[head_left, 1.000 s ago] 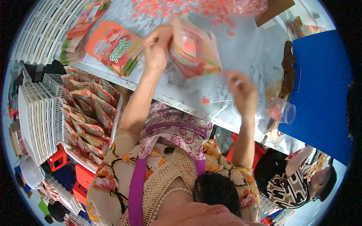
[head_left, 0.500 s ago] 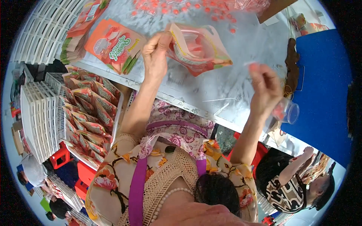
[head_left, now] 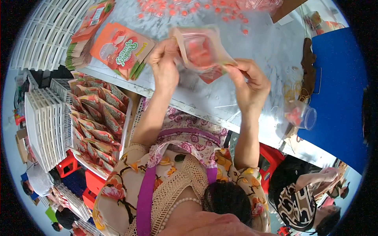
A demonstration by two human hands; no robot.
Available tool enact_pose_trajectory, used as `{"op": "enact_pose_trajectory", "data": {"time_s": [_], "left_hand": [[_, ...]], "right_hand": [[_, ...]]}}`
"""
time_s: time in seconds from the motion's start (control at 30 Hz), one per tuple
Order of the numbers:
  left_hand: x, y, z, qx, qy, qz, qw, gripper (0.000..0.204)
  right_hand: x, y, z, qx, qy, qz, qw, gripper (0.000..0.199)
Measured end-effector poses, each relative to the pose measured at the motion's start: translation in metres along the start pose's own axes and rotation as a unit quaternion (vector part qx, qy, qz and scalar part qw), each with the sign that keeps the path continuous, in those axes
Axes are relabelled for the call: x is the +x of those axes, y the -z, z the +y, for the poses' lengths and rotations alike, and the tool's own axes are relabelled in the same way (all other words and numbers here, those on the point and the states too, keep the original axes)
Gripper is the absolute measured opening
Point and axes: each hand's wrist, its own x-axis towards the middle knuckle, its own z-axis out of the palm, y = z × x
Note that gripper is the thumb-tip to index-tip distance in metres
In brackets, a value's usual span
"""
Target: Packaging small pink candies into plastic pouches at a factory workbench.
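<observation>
Above the table, an orange-pink pouch with a clear window [head_left: 200,55] hangs between my two hands, with red pieces showing in it. My left hand [head_left: 164,65] pinches its left upper edge. The fingers of my right hand [head_left: 250,82] are closed on its right corner. Left of my left hand lies a pile of flat printed pouches [head_left: 118,49]. A clear plastic cup [head_left: 305,118] lies on its side at the right, with red pieces inside.
Loose red pieces [head_left: 183,13] lie scattered at the far side of the marbled table [head_left: 197,96]. A white crate [head_left: 129,110] of filled pouches stands at left, beside stacked white crates [head_left: 43,126]. A blue board [head_left: 338,90] is at right. Another person [head_left: 303,196] sits at lower right.
My right hand has moved left from near the cup, with a red piece at its fingertips, to the pouch's right corner and grips it. My left hand keeps its hold.
</observation>
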Motion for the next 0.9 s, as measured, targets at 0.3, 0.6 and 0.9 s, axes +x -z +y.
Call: {"op": "enact_pose_trajectory", "data": {"time_s": [0.3, 0.6, 0.9], "left_hand": [[0.001, -0.005, 0.018, -0.08, 0.036, -0.023, 0.996, 0.013], [0.023, -0.005, 0.039, 0.038, 0.084, -0.263, 0.96, 0.018], [0.013, -0.002, 0.037, 0.094, 0.055, -0.227, 0.968, 0.019]], "right_hand": [[0.013, 0.024, 0.017, -0.076, 0.076, 0.024, 0.994, 0.012], [0.014, 0.022, 0.029, 0.026, 0.082, -0.016, 0.996, 0.01], [0.032, 0.033, 0.006, -0.069, 0.047, -0.088, 0.993, 0.023]]}}
